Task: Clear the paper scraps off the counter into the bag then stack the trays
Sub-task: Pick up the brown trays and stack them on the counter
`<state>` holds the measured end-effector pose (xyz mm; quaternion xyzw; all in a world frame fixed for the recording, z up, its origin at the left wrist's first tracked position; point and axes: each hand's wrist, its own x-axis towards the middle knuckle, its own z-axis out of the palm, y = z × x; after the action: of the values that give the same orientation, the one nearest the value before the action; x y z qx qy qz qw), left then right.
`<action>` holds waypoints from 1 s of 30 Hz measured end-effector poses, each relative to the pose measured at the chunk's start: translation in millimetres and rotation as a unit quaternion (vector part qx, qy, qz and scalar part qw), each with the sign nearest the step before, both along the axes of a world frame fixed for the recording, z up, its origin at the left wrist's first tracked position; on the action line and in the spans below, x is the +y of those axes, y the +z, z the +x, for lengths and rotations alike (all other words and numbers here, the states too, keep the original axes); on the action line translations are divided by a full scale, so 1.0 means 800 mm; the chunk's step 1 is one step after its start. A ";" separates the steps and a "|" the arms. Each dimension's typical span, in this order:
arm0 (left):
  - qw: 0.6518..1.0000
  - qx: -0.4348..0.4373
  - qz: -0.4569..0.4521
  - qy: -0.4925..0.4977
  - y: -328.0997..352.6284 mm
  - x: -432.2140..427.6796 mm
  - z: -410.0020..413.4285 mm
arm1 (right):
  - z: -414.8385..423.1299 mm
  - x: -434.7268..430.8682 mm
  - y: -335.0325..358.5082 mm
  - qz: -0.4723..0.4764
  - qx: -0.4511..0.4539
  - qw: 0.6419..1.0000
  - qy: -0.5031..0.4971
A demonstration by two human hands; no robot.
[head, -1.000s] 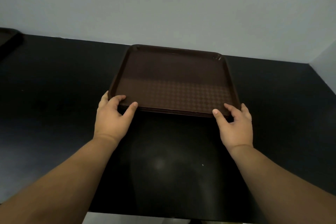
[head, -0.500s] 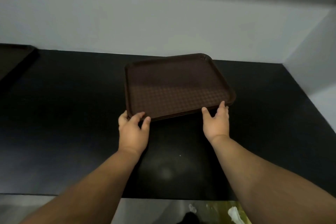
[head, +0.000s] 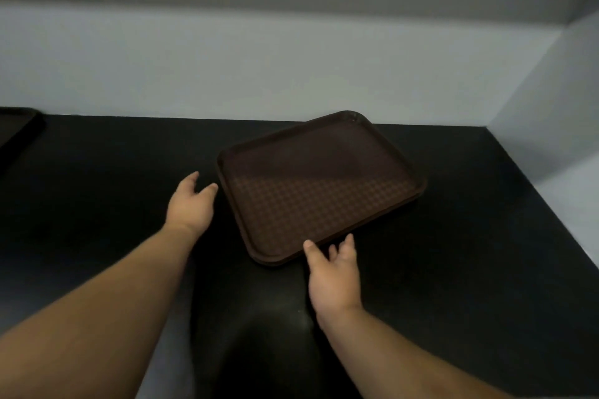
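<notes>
One stack (head: 319, 186) (layers too dark to count), one lone tray (head: 16, 128) far left, one counter (head: 113, 188). Two hands: left hand (head: 191, 204), right hand (head: 334, 272).

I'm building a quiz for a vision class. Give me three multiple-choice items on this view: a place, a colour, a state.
1. Where does the brown tray lie? A. On the counter B. On the floor C. In a sink
2. What colour is the counter? A. White B. Green C. Black
3. How is the left hand? A. Gripping paper B. Open, holding nothing C. Out of view
Answers: 1 A, the tray rests flat on the counter; 2 C, its surface is black; 3 B, its fingers are relaxed beside the tray's left edge.
</notes>
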<state>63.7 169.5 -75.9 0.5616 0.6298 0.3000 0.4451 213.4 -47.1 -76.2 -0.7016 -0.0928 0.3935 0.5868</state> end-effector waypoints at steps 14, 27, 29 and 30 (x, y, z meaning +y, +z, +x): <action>0.987 0.032 -0.051 -0.150 -0.012 0.129 0.041 | -0.040 0.061 -0.034 -0.045 -0.102 0.989 -0.101; 0.991 -0.034 -0.013 -0.126 -0.015 -0.058 0.078 | 0.097 -0.029 -0.003 -0.096 -0.138 0.971 -0.171; 0.993 -0.029 -0.011 -0.114 -0.017 -0.108 0.099 | 0.141 -0.060 0.002 -0.111 -0.143 0.971 -0.157; 0.993 -0.030 -0.014 -0.115 -0.017 -0.131 0.110 | 0.163 -0.076 0.005 -0.120 -0.144 0.971 -0.148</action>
<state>151.7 64.7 -89.7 0.6146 0.5518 0.2548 0.5027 344.0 -107.9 -72.1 -0.8222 -0.0237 0.2048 0.5306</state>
